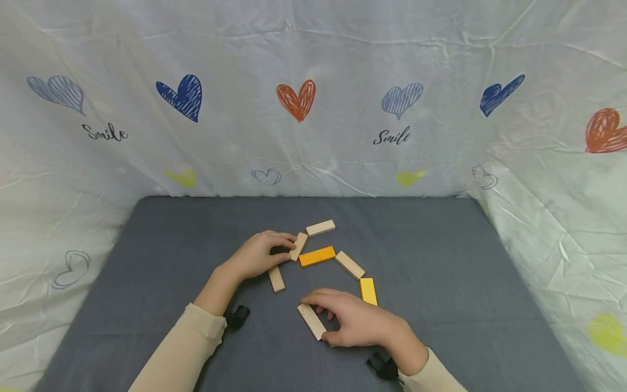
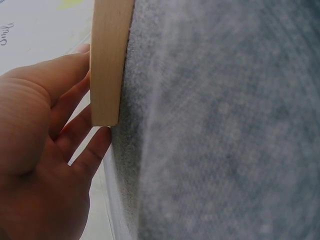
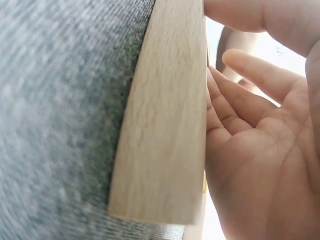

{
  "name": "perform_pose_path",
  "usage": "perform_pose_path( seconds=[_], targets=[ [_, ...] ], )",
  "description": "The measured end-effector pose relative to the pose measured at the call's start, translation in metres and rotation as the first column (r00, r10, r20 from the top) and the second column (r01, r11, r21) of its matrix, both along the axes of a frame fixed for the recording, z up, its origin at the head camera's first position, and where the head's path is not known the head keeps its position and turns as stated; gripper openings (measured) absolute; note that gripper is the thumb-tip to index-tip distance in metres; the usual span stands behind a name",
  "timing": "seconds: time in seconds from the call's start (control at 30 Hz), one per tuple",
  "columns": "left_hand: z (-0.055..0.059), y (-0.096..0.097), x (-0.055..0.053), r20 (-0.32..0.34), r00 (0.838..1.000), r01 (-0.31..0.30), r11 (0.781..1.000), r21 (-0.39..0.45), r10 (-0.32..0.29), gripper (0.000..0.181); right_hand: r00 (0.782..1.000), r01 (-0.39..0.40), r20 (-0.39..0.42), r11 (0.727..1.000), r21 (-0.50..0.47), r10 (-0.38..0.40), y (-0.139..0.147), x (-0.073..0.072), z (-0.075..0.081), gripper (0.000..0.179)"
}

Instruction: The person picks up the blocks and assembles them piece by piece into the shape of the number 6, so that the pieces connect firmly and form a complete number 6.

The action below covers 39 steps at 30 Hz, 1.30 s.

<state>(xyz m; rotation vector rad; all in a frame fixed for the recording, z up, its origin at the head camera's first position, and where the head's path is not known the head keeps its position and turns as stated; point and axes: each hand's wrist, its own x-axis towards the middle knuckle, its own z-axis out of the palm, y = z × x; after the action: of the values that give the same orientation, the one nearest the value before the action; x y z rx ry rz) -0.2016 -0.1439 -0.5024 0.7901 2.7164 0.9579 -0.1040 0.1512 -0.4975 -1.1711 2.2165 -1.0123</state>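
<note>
In the head view, my left hand (image 1: 259,253) holds the near left end of a plain wooden block (image 1: 300,245) between thumb and fingers. Another plain block (image 1: 276,280) lies just below that hand, its upper end hidden. My right hand (image 1: 360,321) grips a plain wooden block (image 1: 312,322) lengthwise, thumb at the near end and index finger at the far end. This block (image 3: 165,125) fills the middle of the right wrist view, flat on the cloth. In the left wrist view, a plain block (image 2: 107,65) stands in front of the left fingers (image 2: 92,152).
An orange block (image 1: 317,256), a plain block (image 1: 350,265) and a yellow block (image 1: 368,291) run in a curve to the right. One more plain block (image 1: 320,227) lies farther back. Dark grey cloth (image 1: 441,245) covers the table; a white curtain (image 1: 343,54) hangs behind.
</note>
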Motion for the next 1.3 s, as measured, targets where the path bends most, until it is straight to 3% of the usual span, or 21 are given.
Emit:
perform_pose_path(
  seconds=[0.6,0.83,0.93,1.3],
  targets=[
    [-0.001,0.001,0.001,-0.002,1.0,0.007,1.0,0.007,-0.007,0.03,0.997,0.061,0.051,0.998,0.002,-0.061,-0.001,0.0,0.001,0.059],
    [0.002,0.0,0.002,-0.012,1.0,0.013,1.0,0.001,-0.013,0.03,0.988,0.124,-0.102,0.991,0.055,-0.118,-0.014,-0.003,0.013,0.048],
    [0.0,-0.001,0.002,-0.018,1.0,0.023,1.0,0.001,-0.023,0.029,0.984,0.136,-0.128,0.988,0.08,-0.125,-0.021,-0.005,0.017,0.045],
    [0.002,-0.004,0.0,-0.043,0.997,0.059,0.998,0.018,-0.058,0.028,0.96,0.071,-0.28,0.987,0.144,-0.028,-0.055,-0.018,0.02,0.04]
  ],
)
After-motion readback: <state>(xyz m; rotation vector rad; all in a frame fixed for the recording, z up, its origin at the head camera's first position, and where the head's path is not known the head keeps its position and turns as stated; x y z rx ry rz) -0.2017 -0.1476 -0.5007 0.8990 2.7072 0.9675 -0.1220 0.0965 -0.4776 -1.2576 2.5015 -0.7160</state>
